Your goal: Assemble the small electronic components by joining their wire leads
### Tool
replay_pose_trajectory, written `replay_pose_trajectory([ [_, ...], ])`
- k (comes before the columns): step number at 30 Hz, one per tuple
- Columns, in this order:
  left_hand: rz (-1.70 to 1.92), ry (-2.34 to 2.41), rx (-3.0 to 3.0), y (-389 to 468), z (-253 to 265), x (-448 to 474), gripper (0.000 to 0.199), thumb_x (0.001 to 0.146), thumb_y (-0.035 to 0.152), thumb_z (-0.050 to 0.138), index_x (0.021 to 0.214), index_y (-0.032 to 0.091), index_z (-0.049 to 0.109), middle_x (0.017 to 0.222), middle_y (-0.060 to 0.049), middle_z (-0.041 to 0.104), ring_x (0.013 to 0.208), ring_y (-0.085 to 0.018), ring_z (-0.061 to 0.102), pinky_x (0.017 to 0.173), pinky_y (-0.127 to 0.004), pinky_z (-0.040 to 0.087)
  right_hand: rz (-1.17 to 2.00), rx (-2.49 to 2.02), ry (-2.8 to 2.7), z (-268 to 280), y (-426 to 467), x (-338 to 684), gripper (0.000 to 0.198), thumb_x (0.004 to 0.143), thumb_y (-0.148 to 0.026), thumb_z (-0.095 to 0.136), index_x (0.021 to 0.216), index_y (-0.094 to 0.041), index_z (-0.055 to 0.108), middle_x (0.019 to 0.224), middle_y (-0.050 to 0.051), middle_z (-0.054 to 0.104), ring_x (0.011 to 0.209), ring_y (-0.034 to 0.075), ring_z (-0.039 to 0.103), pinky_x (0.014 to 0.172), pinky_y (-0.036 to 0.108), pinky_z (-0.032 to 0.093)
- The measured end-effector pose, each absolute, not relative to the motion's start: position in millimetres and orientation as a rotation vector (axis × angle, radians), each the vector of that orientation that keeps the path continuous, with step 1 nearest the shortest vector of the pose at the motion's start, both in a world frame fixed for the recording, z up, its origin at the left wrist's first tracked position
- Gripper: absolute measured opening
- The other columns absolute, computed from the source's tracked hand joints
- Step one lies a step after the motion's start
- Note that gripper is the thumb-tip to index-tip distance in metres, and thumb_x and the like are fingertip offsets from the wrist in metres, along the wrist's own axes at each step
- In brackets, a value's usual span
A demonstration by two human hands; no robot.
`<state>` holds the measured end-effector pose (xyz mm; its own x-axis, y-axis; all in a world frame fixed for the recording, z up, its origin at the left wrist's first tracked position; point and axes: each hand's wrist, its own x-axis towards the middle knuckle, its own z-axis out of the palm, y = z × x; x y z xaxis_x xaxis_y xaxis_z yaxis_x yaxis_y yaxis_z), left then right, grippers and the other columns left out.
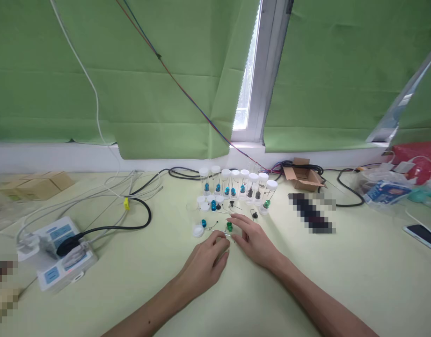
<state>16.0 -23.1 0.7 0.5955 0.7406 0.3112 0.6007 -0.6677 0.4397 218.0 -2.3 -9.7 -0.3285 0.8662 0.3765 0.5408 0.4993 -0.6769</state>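
Note:
My left hand (208, 260) rests low over the table with its fingers curled in, close to a thin metal rod (218, 230). Whether its fingertips grip anything is hidden. On the other side, my right hand (253, 241) has thumb and fingers apart around a small green plastic piece (230, 226); contact is unclear. Beyond the hands lie a blue piece (203, 223), a white cap (198, 230), another blue piece (213, 205) and a black piece with a bent wire (255, 215). Behind them stands a row of clear white-capped vials (235, 187) holding coloured pieces.
A power strip (66, 252) with plugs and cables lies at left, near cardboard boxes (38, 185). At the back right are an open carton (303, 178), black cable (361, 201) and a blue packet (387, 193). A phone (424, 236) lies at far right.

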Motion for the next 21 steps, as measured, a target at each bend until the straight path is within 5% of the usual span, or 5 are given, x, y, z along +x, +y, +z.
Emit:
replay_pose_trajectory([
  [3, 0.66, 1.108, 2.519, -22.5, 0.1, 15.8, 0.015, 0.093, 0.018, 0.042, 0.096, 0.023, 0.055, 0.112, -0.006, 0.058, 0.079, -0.016, 0.062, 0.069, -0.029, 0.049, 0.58, -1.131, -2.072, -13.1, -0.3, 219.3, 0.045, 0.09, -0.012, 0.05, 0.131, -0.03, 0.055, 0.139, 0.005, 0.051, 0.112, 0.021, 0.058, 0.091, 0.034, 0.049],
  [5, 0.65, 1.106, 2.512, -22.3, -0.3, 15.6, 0.014, 0.093, 0.018, 0.042, 0.095, 0.023, 0.054, 0.115, -0.006, 0.058, 0.086, -0.017, 0.063, 0.072, -0.03, 0.049, 0.58, -1.103, -2.09, -13.0, 0.6, 220.4, 0.044, 0.091, -0.01, 0.048, 0.129, -0.03, 0.058, 0.134, 0.006, 0.055, 0.12, 0.022, 0.054, 0.097, 0.036, 0.047],
  [14, 0.637, 1.113, 2.495, -21.3, -0.4, 15.2, 0.014, 0.094, 0.02, 0.042, 0.096, 0.024, 0.056, 0.119, -0.006, 0.058, 0.104, -0.02, 0.063, 0.075, -0.03, 0.05, 0.633, -1.166, -2.028, -10.9, 1.3, 222.4, 0.027, 0.091, -0.012, 0.05, 0.109, -0.024, 0.066, 0.111, 0.007, 0.059, 0.083, 0.016, 0.061, 0.079, 0.032, 0.051],
  [21, 0.606, 1.107, 2.5, -21.7, 0.6, 14.7, 0.015, 0.095, 0.022, 0.042, 0.098, 0.025, 0.056, 0.121, -0.005, 0.057, 0.108, -0.021, 0.061, 0.079, -0.032, 0.05, 0.64, -1.18, -1.992, -12.4, 2.8, 222.1, 0.018, 0.089, -0.013, 0.054, 0.1, -0.021, 0.065, 0.105, 0.005, 0.06, 0.073, 0.014, 0.057, 0.074, 0.03, 0.049],
])
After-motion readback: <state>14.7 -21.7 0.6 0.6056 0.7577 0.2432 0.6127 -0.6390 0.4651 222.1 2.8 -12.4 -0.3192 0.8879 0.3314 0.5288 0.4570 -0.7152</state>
